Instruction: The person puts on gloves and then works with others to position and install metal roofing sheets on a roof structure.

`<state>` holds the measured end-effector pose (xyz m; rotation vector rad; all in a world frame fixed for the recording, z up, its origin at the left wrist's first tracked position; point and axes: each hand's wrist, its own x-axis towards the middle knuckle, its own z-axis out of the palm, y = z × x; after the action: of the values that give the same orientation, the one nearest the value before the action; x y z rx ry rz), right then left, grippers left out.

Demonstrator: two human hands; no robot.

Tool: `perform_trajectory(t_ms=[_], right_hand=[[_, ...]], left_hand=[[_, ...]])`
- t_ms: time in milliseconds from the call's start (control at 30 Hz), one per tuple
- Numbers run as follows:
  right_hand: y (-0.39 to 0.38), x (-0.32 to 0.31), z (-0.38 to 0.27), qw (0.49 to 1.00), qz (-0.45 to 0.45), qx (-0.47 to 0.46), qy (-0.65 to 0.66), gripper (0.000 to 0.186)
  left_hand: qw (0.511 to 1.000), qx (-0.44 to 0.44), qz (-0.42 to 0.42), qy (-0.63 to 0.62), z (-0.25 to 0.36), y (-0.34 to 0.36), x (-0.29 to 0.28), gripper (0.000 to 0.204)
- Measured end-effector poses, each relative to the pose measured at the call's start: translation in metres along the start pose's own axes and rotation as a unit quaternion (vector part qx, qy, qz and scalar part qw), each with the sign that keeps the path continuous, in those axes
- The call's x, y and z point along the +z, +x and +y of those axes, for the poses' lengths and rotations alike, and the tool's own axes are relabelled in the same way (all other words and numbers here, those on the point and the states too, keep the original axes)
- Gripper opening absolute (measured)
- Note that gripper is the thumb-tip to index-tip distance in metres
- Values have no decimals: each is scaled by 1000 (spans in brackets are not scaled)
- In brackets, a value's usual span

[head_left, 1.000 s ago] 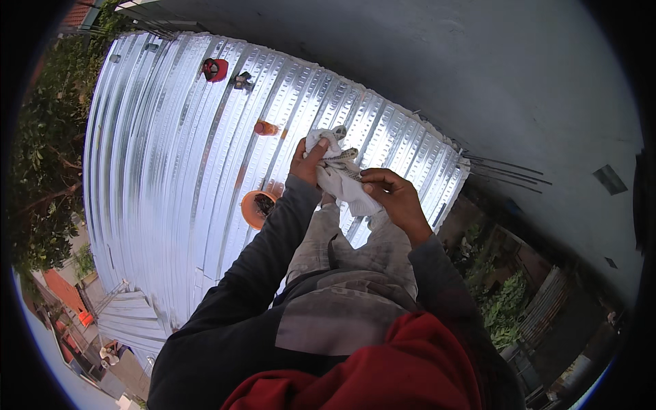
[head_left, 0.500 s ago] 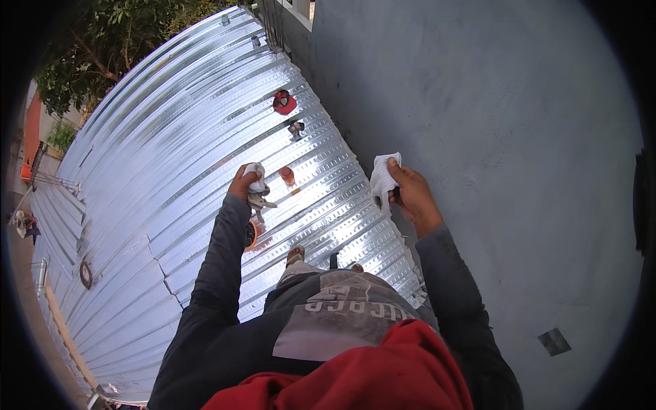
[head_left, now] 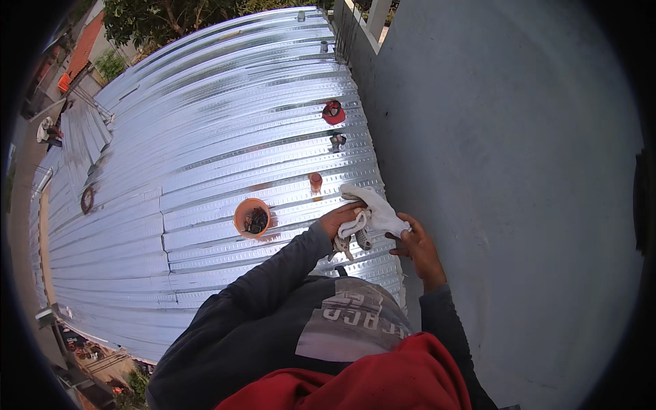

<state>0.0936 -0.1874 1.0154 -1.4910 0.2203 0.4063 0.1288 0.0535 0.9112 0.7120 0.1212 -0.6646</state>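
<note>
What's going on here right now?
The person's left hand grips bunched white, glove-like cloth while the right hand pinches its right end, above a ribbed metal roof. On the roof stand an orange bucket holding dark pieces and a reddish container; a red cap lies beyond.

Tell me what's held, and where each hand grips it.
White cloth, possibly gloves: the left hand grips its bunched part; the right hand pinches its lower right end.
</note>
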Motion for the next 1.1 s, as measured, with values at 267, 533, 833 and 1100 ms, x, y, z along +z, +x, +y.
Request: perform_trajectory(t_ms=[267, 533, 833, 1100], right_hand=[[-3, -8, 112, 969, -9, 224, -106, 31], [6, 54, 131, 856, -230, -131, -445, 39], [64, 120, 103, 835, -458, 100, -289, 31], [132, 219, 83, 845, -429, 89, -307, 23]], left_hand=[[675, -178, 201, 687, -25, -70, 9, 46], [818, -109, 176, 536, -84, -107, -19, 66], [849, -34, 255, 461, -76, -145, -85, 65], [894, -26, 217, 391, 14, -158, -159, 64]])
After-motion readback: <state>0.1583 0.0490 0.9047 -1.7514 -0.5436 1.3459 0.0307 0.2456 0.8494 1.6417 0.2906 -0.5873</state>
